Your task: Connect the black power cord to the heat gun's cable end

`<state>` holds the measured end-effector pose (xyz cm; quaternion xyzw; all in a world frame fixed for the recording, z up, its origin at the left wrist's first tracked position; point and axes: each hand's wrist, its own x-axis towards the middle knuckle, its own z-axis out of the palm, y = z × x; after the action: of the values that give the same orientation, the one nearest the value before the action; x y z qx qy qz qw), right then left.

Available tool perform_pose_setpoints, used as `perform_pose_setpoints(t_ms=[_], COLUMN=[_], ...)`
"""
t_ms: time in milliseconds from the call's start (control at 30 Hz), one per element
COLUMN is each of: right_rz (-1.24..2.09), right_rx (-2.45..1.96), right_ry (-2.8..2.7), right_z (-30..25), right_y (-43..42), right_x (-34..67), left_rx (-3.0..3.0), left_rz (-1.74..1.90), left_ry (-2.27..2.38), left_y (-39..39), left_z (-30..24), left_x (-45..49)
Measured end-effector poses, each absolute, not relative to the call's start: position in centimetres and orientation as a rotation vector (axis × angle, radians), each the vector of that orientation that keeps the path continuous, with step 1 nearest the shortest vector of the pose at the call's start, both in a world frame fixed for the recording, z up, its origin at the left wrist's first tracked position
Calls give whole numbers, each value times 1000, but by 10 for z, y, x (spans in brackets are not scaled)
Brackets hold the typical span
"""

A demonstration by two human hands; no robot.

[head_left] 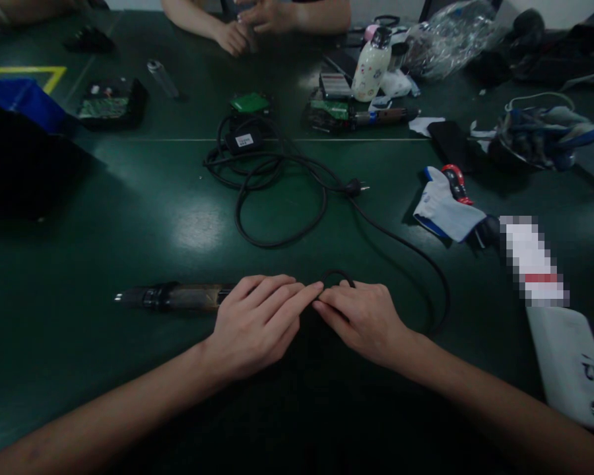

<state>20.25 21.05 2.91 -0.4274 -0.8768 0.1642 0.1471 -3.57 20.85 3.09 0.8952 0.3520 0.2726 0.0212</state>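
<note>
A dark electric screwdriver [173, 296] lies on the green table [129, 218], tip pointing left. My left hand [257, 320] rests flat over its rear end, fingers stretched to the right. My right hand [361, 316] lies beside it, fingertips touching the left hand's, curled over the black cable [277, 224] where it leaves the tool. The cable loops away up the table to a black power adapter [242, 140] and a plug [357, 189].
Another person's hands [247, 26] rest at the far edge. A white bottle [371, 66], circuit boards [250, 102], a second screwdriver [376, 117], gloves [445, 204], a white device [569, 363] and a dark box [14, 158] lie around.
</note>
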Motion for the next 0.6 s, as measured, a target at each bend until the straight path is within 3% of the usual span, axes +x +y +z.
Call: perform_pose_setpoints(t_ms=[600], right_rz=[465], right_rx=[-1233], right_ry=[-2520], right_z=[28], right_y=[208], right_x=[202], left_rx=[2807], left_rz=[840], left_ry=[1108], left_y=[209], left_z=[29], left_x=[-36])
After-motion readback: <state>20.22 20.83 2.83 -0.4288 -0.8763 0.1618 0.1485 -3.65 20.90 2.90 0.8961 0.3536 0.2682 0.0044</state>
